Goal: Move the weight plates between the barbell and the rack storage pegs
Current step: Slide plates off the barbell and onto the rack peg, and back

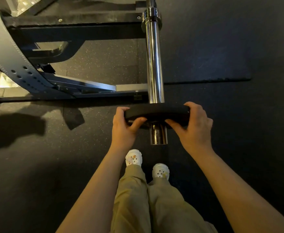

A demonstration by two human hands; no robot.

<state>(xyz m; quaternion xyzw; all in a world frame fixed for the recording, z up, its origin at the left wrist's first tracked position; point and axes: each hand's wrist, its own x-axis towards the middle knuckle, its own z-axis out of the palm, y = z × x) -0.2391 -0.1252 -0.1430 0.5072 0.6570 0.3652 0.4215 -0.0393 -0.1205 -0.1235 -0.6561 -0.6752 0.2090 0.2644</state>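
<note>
Item: one black weight plate (156, 110), threaded on the chrome barbell sleeve (154, 64) near its open end, my left hand (123, 126) gripping its left rim, my right hand (194, 126) its right, black rack frame (74, 29) beyond, rubber floor (222, 47) below.

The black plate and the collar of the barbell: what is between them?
Only bare chrome sleeve lies between the plate and the collar, in the head view.
</note>
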